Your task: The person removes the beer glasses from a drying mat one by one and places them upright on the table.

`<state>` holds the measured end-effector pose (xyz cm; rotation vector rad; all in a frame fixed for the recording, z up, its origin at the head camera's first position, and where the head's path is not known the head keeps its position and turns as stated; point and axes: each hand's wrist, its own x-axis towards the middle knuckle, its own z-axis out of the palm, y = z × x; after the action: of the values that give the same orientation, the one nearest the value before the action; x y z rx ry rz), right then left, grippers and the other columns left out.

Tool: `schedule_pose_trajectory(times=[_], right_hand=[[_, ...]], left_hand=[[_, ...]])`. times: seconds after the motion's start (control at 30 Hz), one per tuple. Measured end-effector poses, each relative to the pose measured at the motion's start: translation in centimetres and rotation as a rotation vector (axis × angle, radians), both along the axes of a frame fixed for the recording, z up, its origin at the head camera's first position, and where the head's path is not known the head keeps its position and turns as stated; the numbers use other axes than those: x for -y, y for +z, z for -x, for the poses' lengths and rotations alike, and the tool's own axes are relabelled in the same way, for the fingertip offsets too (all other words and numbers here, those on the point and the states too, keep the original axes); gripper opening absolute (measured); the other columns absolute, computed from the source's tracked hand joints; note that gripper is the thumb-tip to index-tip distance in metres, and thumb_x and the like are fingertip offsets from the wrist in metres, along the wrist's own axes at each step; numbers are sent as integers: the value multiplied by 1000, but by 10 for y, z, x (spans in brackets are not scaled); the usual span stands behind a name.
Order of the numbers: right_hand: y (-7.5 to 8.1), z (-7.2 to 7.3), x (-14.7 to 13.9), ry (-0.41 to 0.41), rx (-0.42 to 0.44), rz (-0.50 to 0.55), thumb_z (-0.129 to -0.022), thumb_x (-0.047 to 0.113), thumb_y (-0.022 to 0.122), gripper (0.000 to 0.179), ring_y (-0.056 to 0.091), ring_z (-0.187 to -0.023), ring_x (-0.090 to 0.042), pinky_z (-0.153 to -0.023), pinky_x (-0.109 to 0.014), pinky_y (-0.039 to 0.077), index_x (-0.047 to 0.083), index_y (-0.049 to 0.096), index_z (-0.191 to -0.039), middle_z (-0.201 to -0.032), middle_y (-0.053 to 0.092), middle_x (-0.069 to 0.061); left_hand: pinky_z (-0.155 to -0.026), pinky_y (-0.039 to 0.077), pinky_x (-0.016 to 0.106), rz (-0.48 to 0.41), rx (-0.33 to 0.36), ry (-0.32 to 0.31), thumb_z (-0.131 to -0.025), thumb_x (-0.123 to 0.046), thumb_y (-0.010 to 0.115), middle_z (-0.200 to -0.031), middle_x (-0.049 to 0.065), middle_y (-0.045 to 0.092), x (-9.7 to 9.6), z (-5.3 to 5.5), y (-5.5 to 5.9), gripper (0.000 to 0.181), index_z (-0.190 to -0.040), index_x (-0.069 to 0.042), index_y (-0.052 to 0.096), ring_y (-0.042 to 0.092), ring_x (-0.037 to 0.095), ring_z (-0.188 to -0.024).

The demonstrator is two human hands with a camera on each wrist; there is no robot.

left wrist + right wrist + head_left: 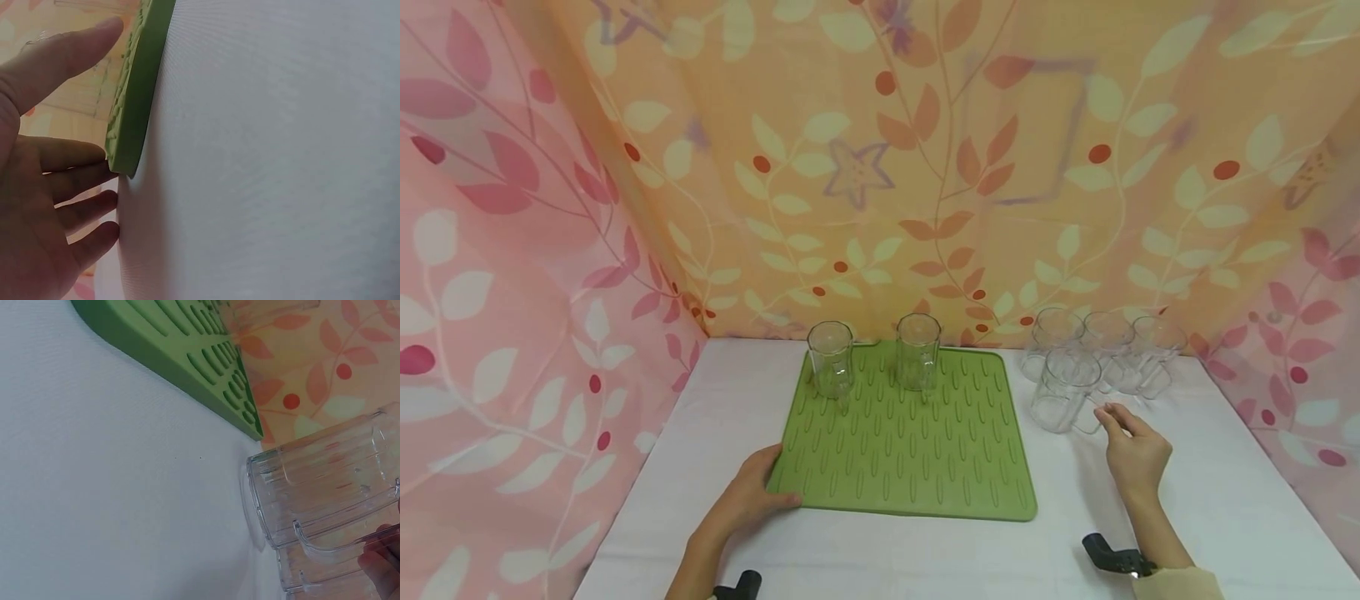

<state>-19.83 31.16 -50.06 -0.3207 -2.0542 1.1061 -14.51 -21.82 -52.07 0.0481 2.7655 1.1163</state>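
Note:
A green ribbed drying mat lies on the white table. At its near left corner rests my left hand, fingertips by the left edge and thumb at the front edge; the left wrist view shows the fingers nearly straight beside the mat's corner. On the mat's back part stand two clear glass mugs, one to the left and one near the middle. Right of the mat, my right hand pinches the handle of another glass mug, whose base is at the tabletop in the right wrist view.
Behind the pinched mug, three more glass mugs stand close together: a left one, a middle one and a right one. Floral curtains, orange behind and pink at the left and right, border the white tabletop.

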Motion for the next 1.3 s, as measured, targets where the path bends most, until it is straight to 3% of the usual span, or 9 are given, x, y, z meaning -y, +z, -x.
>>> schedule_pose_trajectory(times=[0.2,0.57,0.87,1.07,1.3], right_hand=[[-2,0,1,-21,6,-16,-81,5,78,20,48,-67,29,-49,-2,33,-6,75,-97,-77,51,42],[-9,-2,2,8,7,64,-83,2,75,24,52,-68,26,-53,0,35,-10,71,-103,-76,51,48],[-8,-6,2,14,64,77,-85,9,75,31,50,-72,27,-60,4,40,-7,70,-110,-77,49,49],[-2,-9,1,27,17,120,-84,10,76,33,53,-73,26,-60,4,41,-6,70,-112,-81,56,45],[13,-13,5,-5,10,107,-86,15,74,29,54,-72,24,-58,3,41,-5,72,-107,-77,53,46]], left_hand=[[-116,27,61,29,10,-18,-68,-27,87,-149,30,38,-1,1,0,102,-145,12,33,31,48,-140],[-115,29,60,64,0,-10,-67,-23,87,-148,30,38,0,2,-1,100,-144,13,34,32,49,-139],[-114,29,61,75,15,-8,-65,-24,89,-150,30,37,-2,0,2,105,-146,11,32,30,49,-140],[-113,31,60,89,10,-4,-64,-23,89,-149,29,38,-3,1,0,104,-146,10,34,32,48,-139],[-112,32,60,125,6,-6,-64,-23,90,-148,29,39,-3,2,0,103,-145,10,35,33,48,-138]])
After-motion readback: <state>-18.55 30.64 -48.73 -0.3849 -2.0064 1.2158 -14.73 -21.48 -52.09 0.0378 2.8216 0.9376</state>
